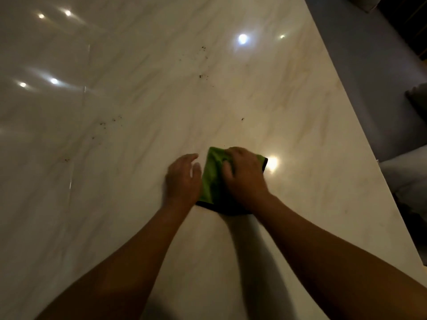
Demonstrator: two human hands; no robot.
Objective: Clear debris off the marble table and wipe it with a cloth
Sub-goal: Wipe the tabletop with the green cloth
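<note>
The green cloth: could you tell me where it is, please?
Head view, lower centre: the green cloth lies on the marble table under the right hand, left hand alongside.

Tabletop: flat marble, open ahead of and to the left of both grips. Low obstacles only, all thin scatter: far crumbs, middle crumbs, left crumbs, a speck ahead of the green cloth, a lone crumb well to the left.

Left grip lies just beside the cloth's left edge and blocks a leftward sweep. Right grip sits on the cloth, fingers curled into it.

Right side: the tabletop edge runs diagonally, so room is narrower there. Grey seating lies beyond it. Both forearms cross the near marble, with a wedge open between them.
</note>
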